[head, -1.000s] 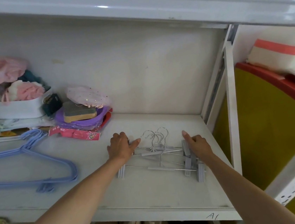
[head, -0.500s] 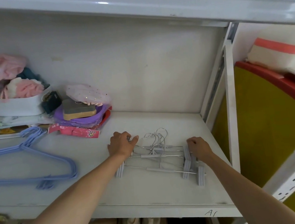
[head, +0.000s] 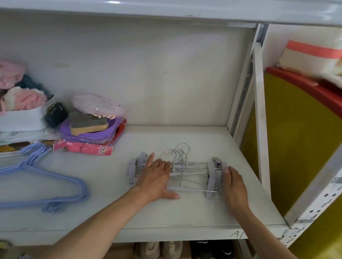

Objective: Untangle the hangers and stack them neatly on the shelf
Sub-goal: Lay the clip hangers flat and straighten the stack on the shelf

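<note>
A white shelf (head: 103, 213) seen from above, with two bare arms reaching in. A pile of grey clip hangers (head: 194, 170) with metal hooks lies flat on the right half of the shelf, hooks pointing toward the back wall. The left hand (head: 157, 178) lies palm down on the left part of the pile, fingers straight and together, thumb stretched out along the nearest bar. The right hand (head: 234, 184) stands on its edge against the clips at the pile's right end, fingers straight and close together, touching them. On the left of the shelf lies a stack of blue hangers (head: 44, 186), well apart from the grey ones. Behind them sit a white bin (head: 11, 122) of pink and white cloth, a purple dish (head: 93, 132) holding a sponge (head: 87, 124), and a red packet (head: 87, 147).
</note>
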